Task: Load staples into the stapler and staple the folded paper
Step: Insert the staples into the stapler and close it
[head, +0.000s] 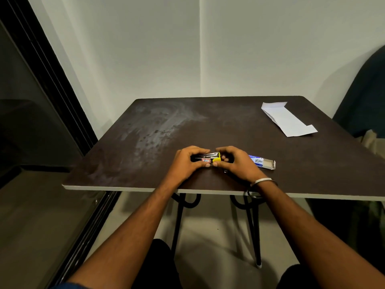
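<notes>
1. My left fingers (201, 151) are curled over the top of the stapler (205, 159), thumb tucked along its near side, so that hand is clamped on it.
2. My right fingers (224, 157) are bent in at the stapler's yellow end (216, 159), thumb under and tips close together. Whether they're pinching the yellow bit or something tiny, I honestly can't tell; it's too small from up here.
3. The stapler itself sits between both hands near the front of the table. It's black, with a white sticker with red writing on the side facing me, and some shiny metal showing at the top.
4. Left hand (187, 163) rests on the tabletop left of the stapler, right hand (237, 163) on the right of it. The two hands are nearly touching over the thing.
5. There's a metal bangle (263, 181) on my right wrist, just about at the table's front edge.
6. Right behind my right hand lies the staple box (263, 162), blue and white, on its side with the end flap open and pointing right. My hand covers its left end.
7. The folded paper (288, 119) is way off at the far right corner, lying flat, well apart from everything else.
8. The table (158, 130) is dark brown with a pale smudgy patch on the left half, and it's pushed into a corner of white walls.
</notes>
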